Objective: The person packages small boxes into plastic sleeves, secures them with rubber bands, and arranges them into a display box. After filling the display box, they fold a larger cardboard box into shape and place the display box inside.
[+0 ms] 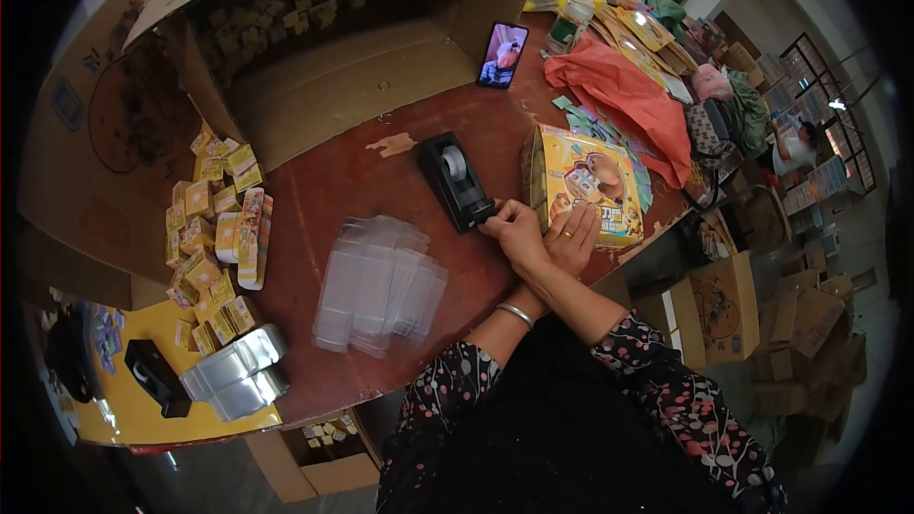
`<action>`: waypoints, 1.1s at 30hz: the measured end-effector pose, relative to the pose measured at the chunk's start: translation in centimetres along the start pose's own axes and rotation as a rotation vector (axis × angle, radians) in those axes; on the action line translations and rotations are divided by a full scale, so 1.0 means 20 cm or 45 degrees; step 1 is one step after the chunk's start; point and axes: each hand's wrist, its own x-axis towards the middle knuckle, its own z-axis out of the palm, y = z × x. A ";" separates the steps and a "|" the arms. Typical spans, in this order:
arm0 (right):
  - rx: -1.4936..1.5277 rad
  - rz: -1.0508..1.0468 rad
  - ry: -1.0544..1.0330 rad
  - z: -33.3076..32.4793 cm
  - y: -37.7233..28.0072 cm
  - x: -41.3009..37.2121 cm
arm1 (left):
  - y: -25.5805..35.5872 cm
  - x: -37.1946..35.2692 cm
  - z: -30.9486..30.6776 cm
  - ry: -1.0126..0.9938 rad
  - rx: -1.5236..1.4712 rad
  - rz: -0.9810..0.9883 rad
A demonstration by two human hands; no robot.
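Observation:
My forearms cross, the right one over the left. My left hand [574, 236], wearing a ring, lies flat with fingers stretched on the near side of a yellow printed box [609, 171]. At the cutter end of a black tape dispenser [446, 176], my right hand [517, 231] is closed in a pinch on the end of the tape; the strip itself is hardly visible. A roll of clear tape [455, 164] sits in the dispenser. To the left of my hands, a pile of clear plastic sleeves [376, 286] lies on the red table [333, 181].
A large open cardboard box [333, 114] stands at the back, beside a propped phone [503, 55]. Small yellow boxes [200, 200] are heaped at left, near metal tins [238, 371] and a second black dispenser [157, 378]. Red plastic [628, 95] lies at right; a person [795, 148] is beyond.

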 end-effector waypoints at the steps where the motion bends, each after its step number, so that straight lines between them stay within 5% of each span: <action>1: -0.138 -0.071 0.004 -0.01 0.01 -0.01 | 0.00 0.01 -0.03 -0.023 -0.010 0.003; 6: -0.456 -0.340 0.029 0.04 -0.22 -0.27 | 0.00 0.04 -0.14 -0.322 0.086 0.035; 8: -1.295 -0.810 0.125 0.01 -0.50 -0.44 | -0.01 0.06 -0.22 -0.495 0.460 0.202; 10: -0.790 -0.739 -0.016 -0.14 -0.55 -0.50 | 0.04 0.11 -0.31 -0.505 0.401 0.110; 12: -0.326 -0.565 -0.034 -0.29 -0.56 -0.58 | 0.00 -0.01 -0.06 -0.273 0.108 0.034; 15: 0.026 -0.393 -0.021 -0.51 -0.46 -0.67 | -0.01 0.03 -0.10 -0.156 -0.023 0.032; 23: 0.208 -0.163 0.164 -0.72 -0.04 -0.60 | -0.01 0.04 -0.11 -0.167 0.063 0.036; 33: 0.155 0.032 0.267 -0.72 -0.04 -0.44 | -0.02 0.04 -0.10 -0.195 0.128 0.038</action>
